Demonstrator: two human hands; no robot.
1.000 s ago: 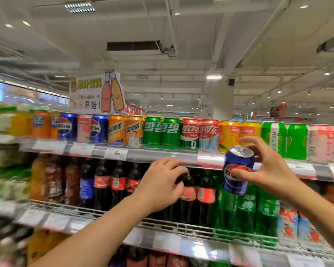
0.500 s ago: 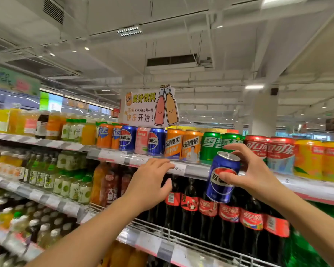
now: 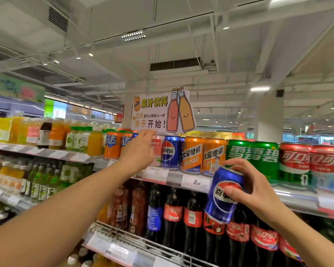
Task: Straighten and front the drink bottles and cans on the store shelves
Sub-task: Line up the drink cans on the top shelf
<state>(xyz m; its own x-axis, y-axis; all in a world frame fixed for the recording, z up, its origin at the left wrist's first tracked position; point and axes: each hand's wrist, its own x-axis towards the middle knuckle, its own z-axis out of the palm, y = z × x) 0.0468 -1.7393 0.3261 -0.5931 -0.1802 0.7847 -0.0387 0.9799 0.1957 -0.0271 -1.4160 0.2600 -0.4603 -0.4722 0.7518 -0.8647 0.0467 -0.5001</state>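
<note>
Two bare forearms reach into view from the bottom edge, one from each lower corner. No sleeves, watch, bracelets, gloves or rings show on either. The left hand [image 3: 138, 151] and the right hand [image 3: 258, 191] both have short, plain, unpainted fingernails. Only arms and hands are visible.

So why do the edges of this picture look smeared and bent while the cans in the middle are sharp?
Head view: the wide-angle lens bows the shelf edge and ceiling lines. The bottles at far left are blurred, while the blue Pepsi can in the right hand and the juice sign read crisp. The ceiling lamps flare white. The left hand looks slightly soft.
</note>
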